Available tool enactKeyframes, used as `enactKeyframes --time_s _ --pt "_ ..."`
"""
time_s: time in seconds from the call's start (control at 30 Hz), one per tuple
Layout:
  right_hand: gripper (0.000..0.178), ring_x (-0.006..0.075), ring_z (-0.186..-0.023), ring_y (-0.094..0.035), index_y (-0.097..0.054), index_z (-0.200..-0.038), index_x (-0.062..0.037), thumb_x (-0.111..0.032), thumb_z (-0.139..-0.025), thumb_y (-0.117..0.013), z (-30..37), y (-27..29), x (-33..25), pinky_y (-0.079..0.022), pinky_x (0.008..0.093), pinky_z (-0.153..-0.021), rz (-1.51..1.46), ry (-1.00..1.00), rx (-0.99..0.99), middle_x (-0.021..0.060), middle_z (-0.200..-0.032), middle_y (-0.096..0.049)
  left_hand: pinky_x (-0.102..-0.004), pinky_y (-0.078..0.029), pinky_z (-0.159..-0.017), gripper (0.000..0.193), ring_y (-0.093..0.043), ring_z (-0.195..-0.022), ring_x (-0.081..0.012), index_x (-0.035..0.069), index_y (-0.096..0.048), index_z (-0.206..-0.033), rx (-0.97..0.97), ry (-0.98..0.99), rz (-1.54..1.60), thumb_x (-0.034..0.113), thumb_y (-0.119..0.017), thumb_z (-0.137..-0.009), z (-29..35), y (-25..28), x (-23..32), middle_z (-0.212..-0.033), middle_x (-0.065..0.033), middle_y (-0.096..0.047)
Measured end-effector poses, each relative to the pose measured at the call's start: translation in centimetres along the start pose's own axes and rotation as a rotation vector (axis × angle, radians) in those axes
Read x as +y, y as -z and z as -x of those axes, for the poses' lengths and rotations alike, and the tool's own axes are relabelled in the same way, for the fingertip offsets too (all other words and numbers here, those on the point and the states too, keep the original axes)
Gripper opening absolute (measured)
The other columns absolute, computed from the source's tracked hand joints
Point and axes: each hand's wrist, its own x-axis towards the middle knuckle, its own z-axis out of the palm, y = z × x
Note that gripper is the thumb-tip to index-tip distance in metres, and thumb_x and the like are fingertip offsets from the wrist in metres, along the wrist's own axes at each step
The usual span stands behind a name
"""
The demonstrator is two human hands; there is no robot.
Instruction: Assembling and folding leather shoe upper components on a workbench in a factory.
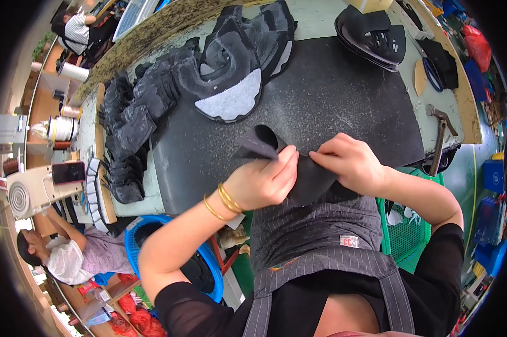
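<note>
1. One black flexible piece (312,184), centre frame.
2. Two grips, left hand (267,181) and right hand (350,163): pinching its upper edge, probably for steadiness.
3. One black stack (367,48), upper right, likely leaving working room.

A red bag (477,49) sits toward two o'clock, a hammer (440,137) near three, a green basket (410,245) around four, a blue basket (132,247) toward seven. One person (68,258) is at eight, a dark phone (68,173) at nine, a white spool (75,72) at ten.
</note>
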Motion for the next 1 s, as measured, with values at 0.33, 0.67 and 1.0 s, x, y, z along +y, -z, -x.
enactKeyframes --time_s 0.33,0.67,1.0 --pt "0.046 0.0221 -0.086 -0.061 -0.071 -0.108 0.0045 -0.014 -0.066 -0.067 -0.1 0.6 0.4 -0.054 0.0331 -0.073 0.315 0.315 -0.088 0.0084 -0.096 -0.06 -0.0195 -0.046 -0.055 0.02 -0.068 -0.093 -0.0129 0.009 -0.078 -0.094 -0.008 0.169 0.149 0.01 -0.07 -0.075 0.0 -1.0 -0.5 -0.103 -0.0009 -0.074" --pt "0.037 0.0207 -0.082 -0.06 -0.074 -0.099 0.0015 -0.012 -0.064 -0.072 -0.4 -0.1 0.5 -0.053 0.0314 -0.067 0.318 0.296 -0.032 0.0069 -0.094 -0.06 -0.0207 -0.04 -0.051 0.026 -0.065 -0.088 -0.0114 0.01 -0.078 -0.1 -0.093 0.143 0.223 0.012 -0.068 -0.076 0.1 -0.6 -1.4 -0.098 -0.0006 -0.072" --pt "0.049 0.0215 -0.081 -0.059 -0.073 -0.106 -0.0004 -0.018 -0.061 -0.066 -0.9 0.8 0.7 -0.051 0.0322 -0.065 0.261 0.279 -0.111 0.0065 -0.096 -0.06 -0.023 -0.05 -0.066 0.02 -0.058 -0.091 -0.0167 0.001 -0.076 -0.097 -0.102 0.113 0.121 0.012 -0.068 -0.082 -0.1 -0.5 -0.2 -0.086 -0.004 -0.06"
